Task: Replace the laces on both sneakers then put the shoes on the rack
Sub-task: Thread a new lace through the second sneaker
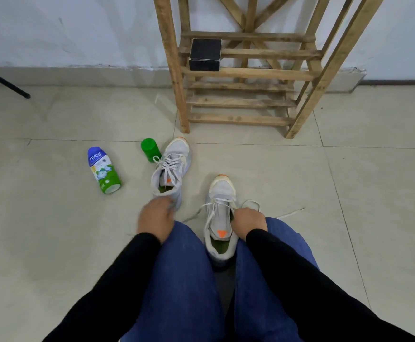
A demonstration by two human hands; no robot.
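One black pole (4, 81) slants in at the frame's 9 o'clock edge, its tip resting on the tiled floor (53, 243). At the pole's 4 o'clock, a blue-and-green powder bottle (103, 170) lies on its side. A green cup (150, 149) sits at the bottle's 2 o'clock, just beside the left sneaker (170, 166). That shoe is on the floor, laced, with its toe pointing to 12 o'clock. At its 6 o'clock the left hand (155, 219) reaches in on a black-sleeved arm from 7 o'clock, back of the hand up and fingers curled down against the heel. Motion blur hides whether it actually grips. The right sneaker (221, 218) stands on the floor between the blue-jeaned knees (184, 267), toe also to 12 o'clock, its lacing slack. At its 3 o'clock the right hand (250, 222) is balled into a fist, knuckles up, pressed to the shoe's side. It holds the loose lace (290, 213), which loops out at the hand's 12 o'clock and trails over the tiles toward 3 o'clock. The wooden rack (246, 72) stands against the wall at the shoes' 12 to 1 o'clock, with a black box (205, 54) at the 9 o'clock end of one slatted shelf.
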